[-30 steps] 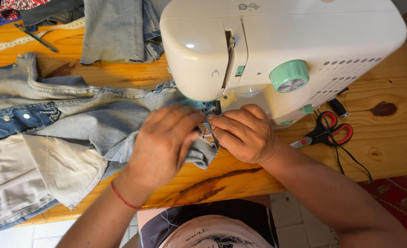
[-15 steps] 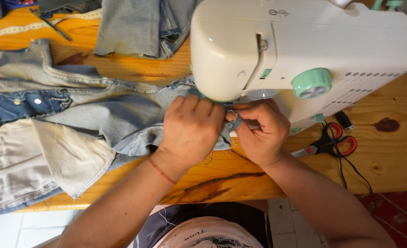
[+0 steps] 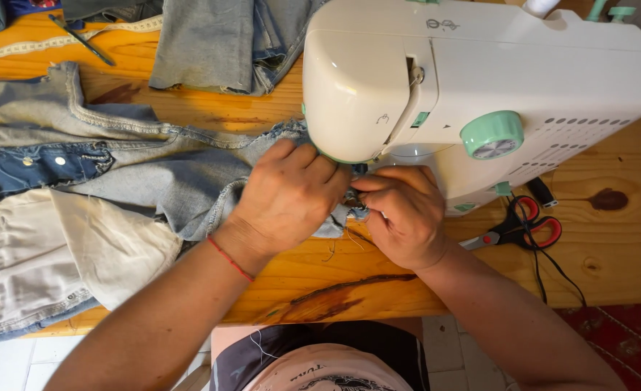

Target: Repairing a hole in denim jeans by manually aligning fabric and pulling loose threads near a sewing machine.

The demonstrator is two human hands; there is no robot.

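Under the sewing machine (image 3: 479, 87), both hands (image 3: 291, 199) pinch denim (image 3: 183, 181)

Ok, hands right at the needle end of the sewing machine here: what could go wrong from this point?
Both the left hand and right hand pinch the denim piece right under the sewing machine head, so fingertips could be caught if it runs. Loose threads hanging off the edge might snag. The red-handled scissors lie on the black cable, close to the right forearm, and could be knocked.
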